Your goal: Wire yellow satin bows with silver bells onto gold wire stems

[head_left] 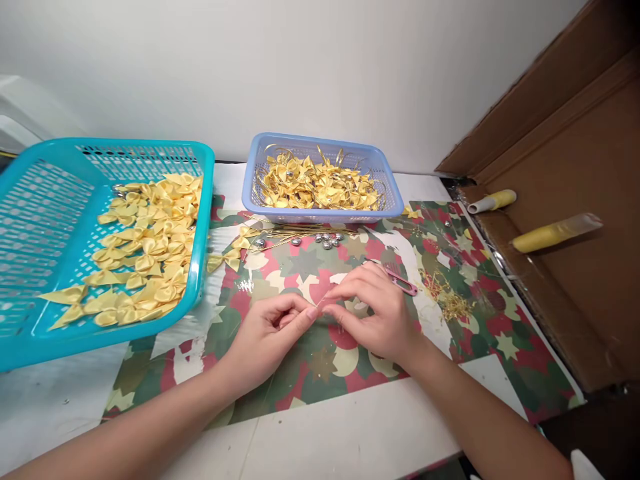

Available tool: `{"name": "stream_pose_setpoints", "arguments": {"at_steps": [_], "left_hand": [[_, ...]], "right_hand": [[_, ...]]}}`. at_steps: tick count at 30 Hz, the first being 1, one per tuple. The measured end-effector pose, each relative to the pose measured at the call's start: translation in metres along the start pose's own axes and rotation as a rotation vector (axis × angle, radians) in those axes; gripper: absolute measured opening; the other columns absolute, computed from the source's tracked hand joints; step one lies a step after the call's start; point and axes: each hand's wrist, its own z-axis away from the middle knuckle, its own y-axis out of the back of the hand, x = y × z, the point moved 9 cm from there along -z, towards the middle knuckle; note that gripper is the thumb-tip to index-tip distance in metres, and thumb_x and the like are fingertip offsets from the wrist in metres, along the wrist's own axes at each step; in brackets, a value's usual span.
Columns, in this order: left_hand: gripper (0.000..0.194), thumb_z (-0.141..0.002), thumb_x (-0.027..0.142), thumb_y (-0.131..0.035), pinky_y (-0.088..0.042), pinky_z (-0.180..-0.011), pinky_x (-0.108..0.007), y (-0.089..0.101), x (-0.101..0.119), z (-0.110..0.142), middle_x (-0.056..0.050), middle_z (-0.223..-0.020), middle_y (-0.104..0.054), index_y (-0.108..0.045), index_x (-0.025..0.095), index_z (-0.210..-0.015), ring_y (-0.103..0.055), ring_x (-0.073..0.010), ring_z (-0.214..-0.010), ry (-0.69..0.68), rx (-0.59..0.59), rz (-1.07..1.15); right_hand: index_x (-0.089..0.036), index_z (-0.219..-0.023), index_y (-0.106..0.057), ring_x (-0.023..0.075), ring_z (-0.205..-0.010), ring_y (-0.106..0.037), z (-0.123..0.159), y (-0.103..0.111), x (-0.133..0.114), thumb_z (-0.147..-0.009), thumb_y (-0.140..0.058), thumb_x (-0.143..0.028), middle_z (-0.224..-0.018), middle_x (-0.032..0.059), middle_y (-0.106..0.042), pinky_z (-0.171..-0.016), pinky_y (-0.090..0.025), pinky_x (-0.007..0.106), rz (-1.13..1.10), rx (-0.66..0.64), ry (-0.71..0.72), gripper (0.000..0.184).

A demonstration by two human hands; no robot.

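Over the patterned sheet, the fingertips of both my hands meet. My left hand (275,337) is closed, thumb pressed on the index finger, pinching a thin pale thread (321,301). Beside it my right hand (377,310) has its thumb and fingers closed at the same thread. Just beyond my right hand lie pink thread snips (401,283), partly hidden by it. Farther back are several silver bells (327,241), a bundle of gold wire ties (300,231) and a few loose yellow ribbon bows (227,259).
A teal basket (207,200) with yellow bows stands at left. Against the wall, a blue-purple basket (320,215) holds bows with gold ties. Thread scraps (455,305) lie at right, near a cardboard panel (565,200) with two yellow-wrapped tubes (555,233) sticking out.
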Motion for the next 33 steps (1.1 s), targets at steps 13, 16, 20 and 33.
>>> {"name": "stream_pose_setpoints", "arguments": {"at_steps": [13,16,20,33], "left_hand": [[0.032,-0.086,0.041,-0.057,-0.021,-0.047,-0.023,-0.002,-0.001,0.000,0.007,-0.053,-0.031,-0.060,0.016,-0.066,-0.026,-0.0086,-0.051,0.018,-0.037,-0.001],[0.033,-0.086,0.042,-0.057,-0.022,-0.047,-0.023,-0.002,-0.002,0.001,0.006,-0.054,-0.033,-0.060,0.016,-0.067,-0.027,-0.0088,-0.051,0.035,-0.043,-0.004],[0.034,-0.086,0.044,-0.056,-0.021,-0.047,-0.023,-0.003,-0.003,0.000,0.006,-0.054,-0.033,-0.059,0.016,-0.066,-0.027,-0.0089,-0.051,0.046,-0.045,0.000],[0.033,-0.086,0.043,-0.056,-0.021,-0.047,-0.023,-0.003,-0.002,0.001,0.006,-0.054,-0.032,-0.061,0.016,-0.068,-0.026,-0.0086,-0.051,0.044,-0.050,-0.002]], "right_hand": [[-0.021,-0.077,-0.055,0.0166,-0.072,-0.050,0.003,-0.013,0.012,-0.092,-0.054,-0.019,-0.075,0.0008,-0.061,-0.073,-0.032,0.035,0.123,-0.154,-0.043,0.016],[-0.021,-0.076,-0.055,0.0162,-0.072,-0.049,0.003,-0.012,0.014,-0.093,-0.054,-0.020,-0.074,0.0003,-0.060,-0.073,-0.031,0.035,0.114,-0.149,-0.056,0.016],[-0.020,-0.075,-0.053,0.0151,-0.072,-0.049,0.001,-0.010,0.016,-0.091,-0.055,-0.014,-0.074,-0.0008,-0.059,-0.073,-0.031,0.035,0.091,-0.133,-0.076,0.017],[-0.023,-0.074,-0.060,0.0163,-0.072,-0.054,-0.001,-0.003,0.012,-0.084,-0.068,-0.024,-0.072,-0.0012,-0.062,-0.073,-0.034,0.036,0.070,-0.091,-0.045,0.013]]}}
